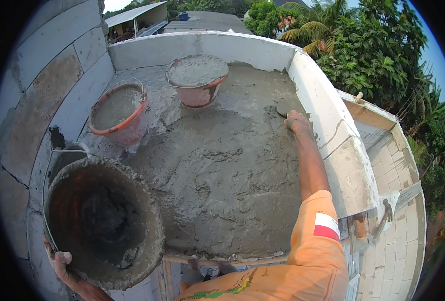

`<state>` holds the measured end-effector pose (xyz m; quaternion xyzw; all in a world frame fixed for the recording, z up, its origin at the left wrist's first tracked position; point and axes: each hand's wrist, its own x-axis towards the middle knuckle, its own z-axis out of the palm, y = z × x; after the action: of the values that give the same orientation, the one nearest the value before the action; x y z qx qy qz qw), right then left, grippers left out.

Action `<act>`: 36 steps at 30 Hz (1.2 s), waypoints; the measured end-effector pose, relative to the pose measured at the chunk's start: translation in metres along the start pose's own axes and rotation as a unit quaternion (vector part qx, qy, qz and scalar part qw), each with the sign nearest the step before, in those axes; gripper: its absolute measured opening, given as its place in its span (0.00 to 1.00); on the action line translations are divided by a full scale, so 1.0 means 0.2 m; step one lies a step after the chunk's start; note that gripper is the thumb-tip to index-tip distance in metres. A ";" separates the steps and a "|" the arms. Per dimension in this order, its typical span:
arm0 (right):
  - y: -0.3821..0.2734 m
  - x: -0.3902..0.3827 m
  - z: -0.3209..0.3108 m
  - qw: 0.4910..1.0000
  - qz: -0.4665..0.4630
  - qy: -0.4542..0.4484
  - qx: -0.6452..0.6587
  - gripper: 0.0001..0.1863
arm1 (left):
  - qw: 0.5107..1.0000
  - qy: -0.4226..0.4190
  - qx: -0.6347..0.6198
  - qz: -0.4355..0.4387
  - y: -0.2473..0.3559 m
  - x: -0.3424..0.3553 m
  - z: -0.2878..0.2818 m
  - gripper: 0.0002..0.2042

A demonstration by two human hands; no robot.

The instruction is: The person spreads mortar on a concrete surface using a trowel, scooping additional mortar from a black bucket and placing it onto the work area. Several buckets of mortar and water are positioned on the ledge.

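At the lower left my left hand (60, 262) grips the side of a mortar-crusted bucket (152, 223). This bucket tips toward me, and grey wet mortar clings to its inside; the fingers behind it are partly hidden. My right arm stretches forward along the low wall on the right. In my right hand (296, 122) is a trowel (282, 108), its blade low over the wet mortar layer (217, 175). That layer is rough and lumpy nearer me and looks smoother toward the far right corner. Most of the trowel's handle is covered by the hand.
Two reddish buckets full of grey mortar, one (127, 125) at the left and one (197, 93) farther back, stand on the slab. Low block walls (327, 120) border the far and right sides. A taller block wall (57, 65) rises left. A hammer (383, 219) hangs outside at right.
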<state>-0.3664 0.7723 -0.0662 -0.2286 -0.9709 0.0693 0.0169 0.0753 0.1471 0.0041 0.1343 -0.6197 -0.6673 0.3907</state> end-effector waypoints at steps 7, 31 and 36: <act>0.11 -0.13 -0.07 0.991 -0.096 0.014 -0.094 0.15 | 0.991 0.133 0.005 -0.005 0.01 -0.06 0.20 0.35; -0.01 -0.31 -0.10 0.994 -0.083 0.045 -0.060 0.16 | 0.995 0.005 -0.095 -0.028 0.01 -0.04 0.45 0.32; 0.10 -0.37 -0.13 0.991 -0.074 0.025 -0.107 0.14 | 0.994 -0.020 -0.097 -0.035 0.03 -0.02 0.60 0.34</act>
<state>-0.2892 0.7599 -0.0443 -0.1579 -0.9863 -0.0419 0.0219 0.0000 0.2372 0.0320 0.1038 -0.5543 -0.7403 0.3660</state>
